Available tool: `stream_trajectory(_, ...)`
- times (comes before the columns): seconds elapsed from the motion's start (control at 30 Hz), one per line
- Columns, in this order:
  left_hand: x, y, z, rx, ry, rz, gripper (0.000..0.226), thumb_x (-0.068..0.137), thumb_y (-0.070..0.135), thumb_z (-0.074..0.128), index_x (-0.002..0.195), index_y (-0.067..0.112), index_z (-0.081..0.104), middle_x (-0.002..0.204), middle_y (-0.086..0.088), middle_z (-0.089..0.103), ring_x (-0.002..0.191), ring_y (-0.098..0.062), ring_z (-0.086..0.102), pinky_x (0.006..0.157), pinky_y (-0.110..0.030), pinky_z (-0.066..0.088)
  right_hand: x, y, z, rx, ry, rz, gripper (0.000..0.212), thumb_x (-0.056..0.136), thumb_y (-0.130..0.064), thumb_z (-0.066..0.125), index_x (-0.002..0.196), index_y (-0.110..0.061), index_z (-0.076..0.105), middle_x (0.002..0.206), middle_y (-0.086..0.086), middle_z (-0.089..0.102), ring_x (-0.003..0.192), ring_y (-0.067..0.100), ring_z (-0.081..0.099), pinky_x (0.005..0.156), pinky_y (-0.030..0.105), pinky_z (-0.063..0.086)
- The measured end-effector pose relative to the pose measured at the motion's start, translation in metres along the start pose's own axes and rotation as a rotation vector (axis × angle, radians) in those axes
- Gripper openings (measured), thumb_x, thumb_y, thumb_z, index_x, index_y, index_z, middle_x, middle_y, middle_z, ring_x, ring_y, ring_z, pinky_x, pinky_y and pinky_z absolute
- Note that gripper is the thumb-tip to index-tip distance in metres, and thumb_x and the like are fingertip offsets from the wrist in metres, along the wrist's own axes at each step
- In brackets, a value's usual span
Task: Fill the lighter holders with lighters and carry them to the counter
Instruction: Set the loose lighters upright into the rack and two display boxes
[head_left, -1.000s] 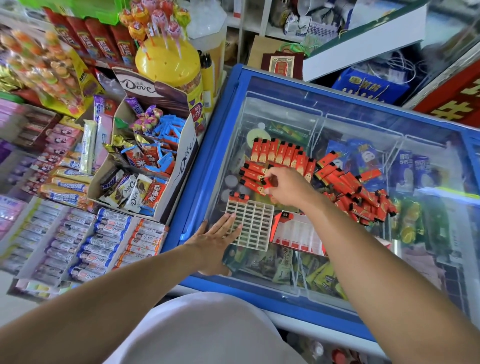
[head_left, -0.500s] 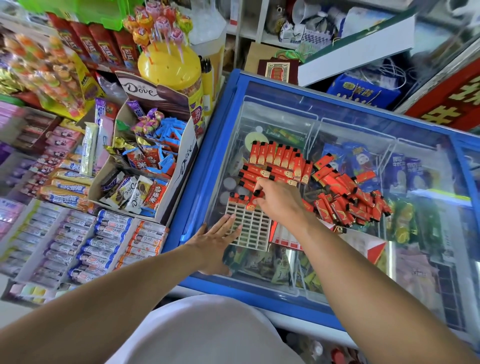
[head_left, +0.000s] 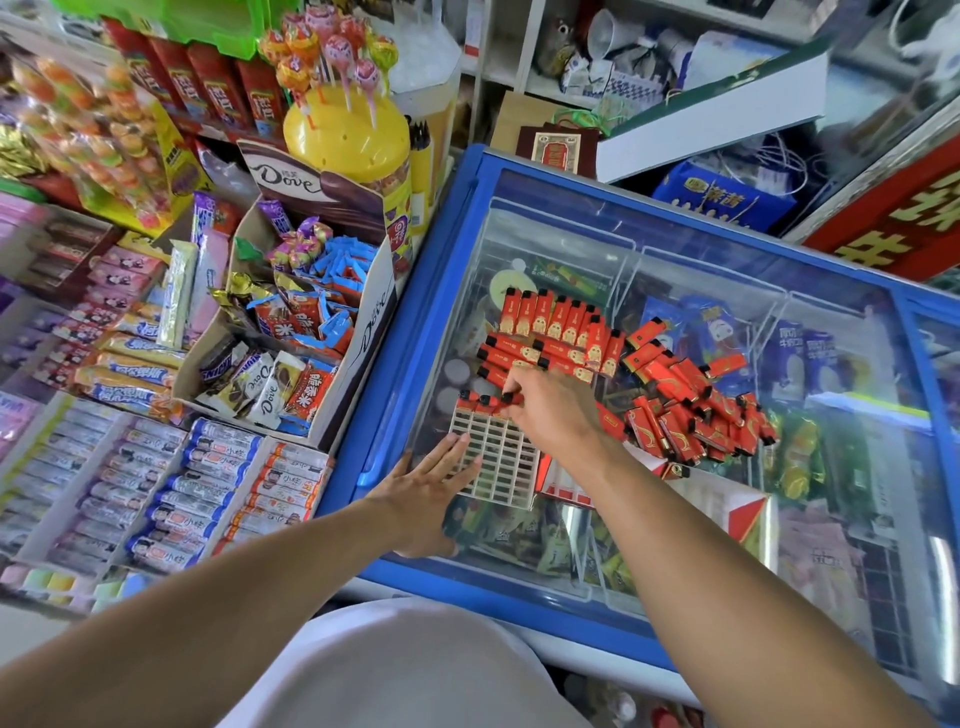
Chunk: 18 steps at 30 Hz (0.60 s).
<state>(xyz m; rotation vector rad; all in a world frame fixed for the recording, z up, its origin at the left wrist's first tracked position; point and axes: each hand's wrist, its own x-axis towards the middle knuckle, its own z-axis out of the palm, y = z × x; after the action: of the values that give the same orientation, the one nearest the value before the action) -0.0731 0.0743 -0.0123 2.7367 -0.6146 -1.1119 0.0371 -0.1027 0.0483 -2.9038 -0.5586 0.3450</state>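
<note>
Red lighter (head_left: 511, 399): pinched upright in right hand (head_left: 553, 415) fingertips, directly over holder (head_left: 496, 454) far row.
Left hand (head_left: 434, 486): flat, fingers spread, steadying holder's near-left edge.

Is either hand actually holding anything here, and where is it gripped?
The right hand pinches a red lighter near its top end, over the white holder grid. The left hand holds nothing; it lies flat, fingers on the grid's edge.

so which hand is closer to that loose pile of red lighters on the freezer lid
Right. The right hand sits at the holder's top row, just beside the pile. The left hand lies flat at the holder's near-left corner, farther away.
</note>
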Motion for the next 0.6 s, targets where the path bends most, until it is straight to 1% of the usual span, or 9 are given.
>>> stream_trajectory(0.07, 0.000, 0.000, 0.001, 0.002, 0.005, -0.003, 0.113, 0.088, 0.065, 0.059, 0.157, 0.029, -0.023, 0.156, 0.001, -0.044, 0.145, -0.018, -0.037, 0.123, -0.055, -0.007, -0.001, -0.003, 0.006, -0.013, 0.013, 0.002, 0.019, 0.085, -0.043, 0.075, 0.098, -0.034, 0.063, 0.082, -0.010, 0.067, 0.076, 0.013, 0.063, 0.071, 0.034, 0.055)
stream_trajectory(0.17, 0.000, 0.001, 0.002, 0.009, 0.020, -0.009, 0.110, 0.090, 0.063, 0.057, 0.157, 0.029, -0.023, 0.156, 0.001, -0.044, 0.145, -0.018, -0.037, 0.123, -0.054, -0.008, -0.002, -0.004, 0.008, -0.009, 0.036, 0.008, 0.020, 0.085, -0.040, 0.076, 0.100, -0.032, 0.066, 0.085, -0.008, 0.069, 0.076, 0.013, 0.065, 0.072, 0.034, 0.055)
stream_trajectory(0.23, 0.000, 0.001, 0.004, 0.033, 0.040, -0.014, 0.103, 0.093, 0.057, 0.054, 0.157, 0.028, -0.022, 0.158, -0.001, -0.041, 0.146, -0.018, -0.036, 0.124, -0.053, -0.007, -0.001, -0.002, 0.005, 0.006, -0.064, 0.012, 0.030, 0.082, -0.037, 0.080, 0.107, -0.033, 0.063, 0.094, -0.010, 0.070, 0.087, 0.013, 0.067, 0.078, 0.035, 0.055)
stream_trajectory(0.3, 0.001, -0.001, 0.006, 0.060, 0.070, -0.022, 0.099, 0.095, 0.049, 0.053, 0.157, 0.029, -0.021, 0.160, -0.002, -0.038, 0.147, -0.018, -0.034, 0.125, -0.051, -0.005, 0.005, 0.003, -0.004, 0.118, -0.260, 0.022, 0.053, 0.078, -0.023, 0.084, 0.124, -0.033, 0.059, 0.114, -0.014, 0.066, 0.095, 0.010, 0.065, 0.084, 0.037, 0.055)
stream_trajectory(0.37, 0.001, -0.006, 0.004, 0.057, 0.088, -0.039, 0.097, 0.096, 0.047, 0.052, 0.158, 0.029, -0.020, 0.161, -0.002, -0.036, 0.148, -0.018, -0.032, 0.125, -0.050, -0.005, 0.016, 0.010, -0.015, 0.213, -0.358, 0.048, 0.062, 0.082, 0.003, 0.072, 0.132, -0.030, 0.057, 0.127, -0.013, 0.061, 0.100, 0.010, 0.064, 0.087, 0.037, 0.058)
stream_trajectory(0.43, -0.002, -0.014, 0.000, 0.022, 0.103, -0.058, 0.096, 0.097, 0.047, 0.052, 0.158, 0.028, -0.019, 0.161, -0.002, -0.035, 0.150, -0.018, -0.030, 0.125, -0.047, -0.007, 0.031, 0.014, -0.019, 0.227, -0.282, 0.063, 0.055, 0.086, 0.012, 0.058, 0.127, -0.024, 0.064, 0.127, -0.007, 0.064, 0.107, 0.012, 0.064, 0.093, 0.036, 0.056)
stream_trajectory(0.5, -0.004, -0.020, -0.003, -0.010, 0.114, -0.053, 0.097, 0.096, 0.045, 0.056, 0.159, 0.027, -0.016, 0.162, -0.001, -0.034, 0.150, -0.017, -0.028, 0.125, -0.040, -0.010, 0.044, 0.013, -0.013, 0.213, -0.168, 0.060, 0.037, 0.092, 0.002, 0.062, 0.121, -0.020, 0.069, 0.121, -0.002, 0.069, 0.105, 0.014, 0.066, 0.095, 0.037, 0.055)
stream_trajectory(0.57, -0.005, -0.023, -0.004, -0.037, 0.113, -0.045, 0.100, 0.094, 0.045, 0.059, 0.160, 0.027, -0.015, 0.161, -0.001, -0.034, 0.150, -0.017, -0.029, 0.125, -0.039, -0.010, 0.053, 0.008, -0.001, 0.149, -0.170, 0.061, 0.028, 0.091, -0.011, 0.071, 0.119, -0.015, 0.071, 0.117, 0.005, 0.071, 0.104, 0.020, 0.067, 0.096, 0.040, 0.055)
stream_trajectory(0.6, -0.005, -0.023, -0.004, -0.046, 0.109, -0.047, 0.100, 0.094, 0.045, 0.059, 0.160, 0.027, -0.014, 0.161, -0.001, -0.034, 0.149, -0.017, -0.029, 0.125, -0.039, -0.009, 0.055, 0.005, 0.004, 0.092, -0.191, 0.056, 0.027, 0.090, -0.012, 0.073, 0.117, -0.012, 0.072, 0.114, 0.008, 0.072, 0.101, 0.023, 0.068, 0.092, 0.041, 0.056)
